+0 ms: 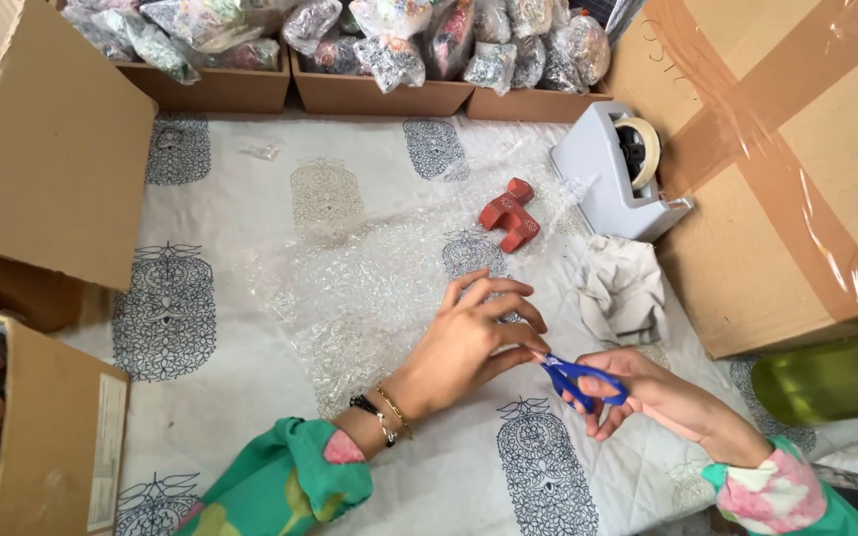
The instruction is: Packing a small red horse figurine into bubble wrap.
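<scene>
- Currently, the left hand (469, 342) lies flat on a sheet of clear bubble wrap (369, 288), its grip wide with fingers spread, pinning the sheet to the patterned quilted worktop (240, 199).
- Beside it, the right hand (647, 392) has its grip closed through the handles of blue scissors (578, 377), whose blades meet the wrap's edge under the left fingertips.
- Judging by the sheet, the cut looks barely begun; most of the wrap lies whole.
- A red toy-like figure (508, 213) rests unwrapped on the far part of the sheet.
- Behind, open cardboard boxes (379, 94) hold many small items bundled in clear wrap.
- A grey tape dispenser (613, 169) stands beside a large taped carton (786, 169), which is sealed, contents unseen.
</scene>
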